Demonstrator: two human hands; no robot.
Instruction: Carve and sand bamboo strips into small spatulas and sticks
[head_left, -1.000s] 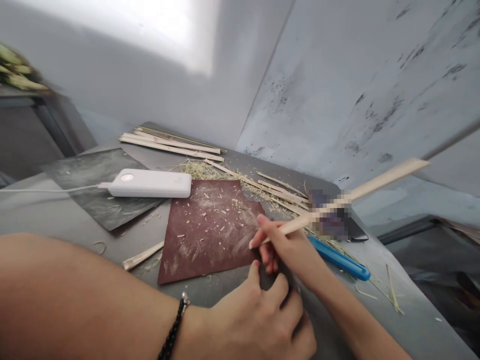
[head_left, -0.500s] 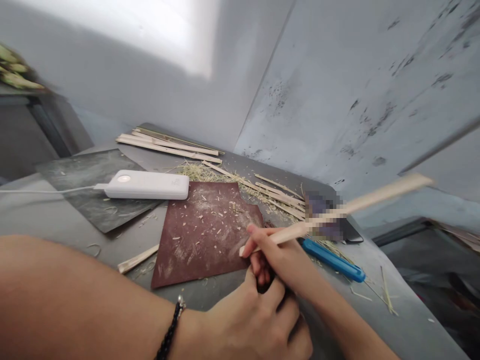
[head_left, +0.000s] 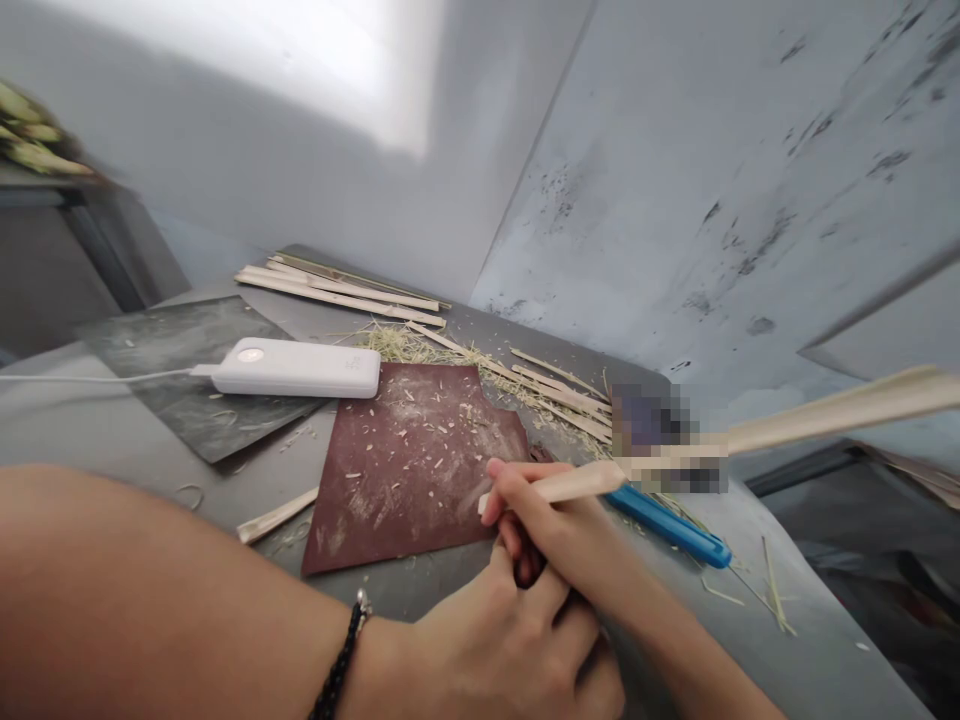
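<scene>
My right hand pinches a long pale wooden strip near its squared-off end, between thumb and fingers. The strip slants out to the right, past the table edge. My left hand, with a black bracelet at the wrist, is closed and pressed up against the right hand from below. Whatever lies inside its curled fingers is hidden. Under and beyond the hands is a brown sheet of sandpaper, dusted with pale shavings. A blue-handled tool rests just right of my right hand, its near end hidden.
A white power bank with a cable lies on a dark sheet at left. Several wooden strips and green-yellow shavings line the back by the wall. A short strip is beside the sandpaper. A blurred, pixelated object sits at right.
The far end of the strip has swung right and slightly down, and more of it now reaches toward the right edge. Both hands stay almost in place.
</scene>
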